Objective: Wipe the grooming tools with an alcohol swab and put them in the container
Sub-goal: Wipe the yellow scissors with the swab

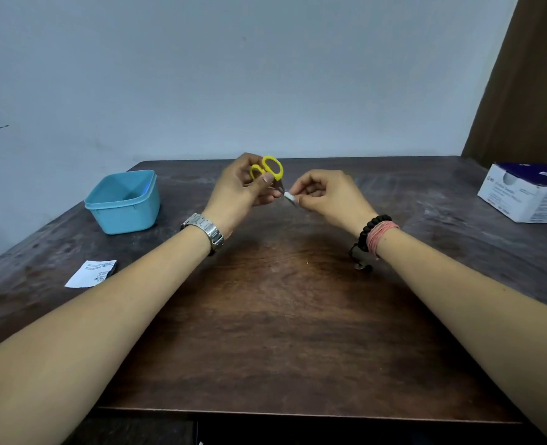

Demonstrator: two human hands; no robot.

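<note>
Scissors [270,173] gripped by left hand [240,191]; right hand [325,195] fingers pinch swab [289,197]; container [123,202] left.

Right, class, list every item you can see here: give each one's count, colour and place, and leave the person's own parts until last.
Scissors: one, yellow handles, held above the table.
Alcohol swab: one, white, pinched against the scissor blades.
Container: one, light blue, open, far left.
Swab wrapper: one, white, torn, near left.
Swab box: one, white and blue, far right.
Table: one, dark brown wood.
Left hand: grips the scissors; silver watch.
Right hand: pinches the swab; black and pink bracelets.
</note>
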